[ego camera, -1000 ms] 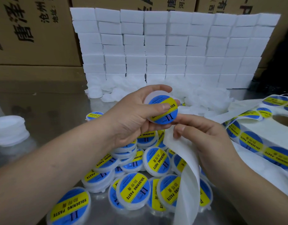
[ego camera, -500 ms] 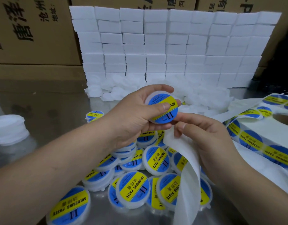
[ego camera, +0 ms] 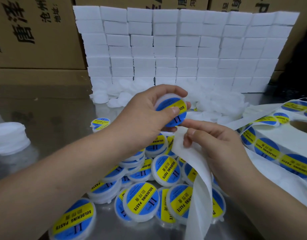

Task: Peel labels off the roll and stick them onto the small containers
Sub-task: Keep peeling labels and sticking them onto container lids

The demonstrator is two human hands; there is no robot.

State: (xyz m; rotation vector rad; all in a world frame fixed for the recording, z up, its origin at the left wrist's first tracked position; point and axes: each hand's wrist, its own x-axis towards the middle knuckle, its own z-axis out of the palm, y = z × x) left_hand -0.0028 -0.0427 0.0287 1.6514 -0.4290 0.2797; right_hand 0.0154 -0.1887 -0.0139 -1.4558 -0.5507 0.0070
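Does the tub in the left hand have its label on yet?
On: a blue-and-yellow label covers the tub, which the left hand holds, thumb pressing it.

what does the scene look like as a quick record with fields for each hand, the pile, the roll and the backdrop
left hand: grips a labelled container, thumb across its face
right hand: pinches the bare backing strip just below that container
pile: labelled containers heaped on the table under the hands
roll: at right, labels on it
backdrop: stacked white blocks, cardboard boxes behind
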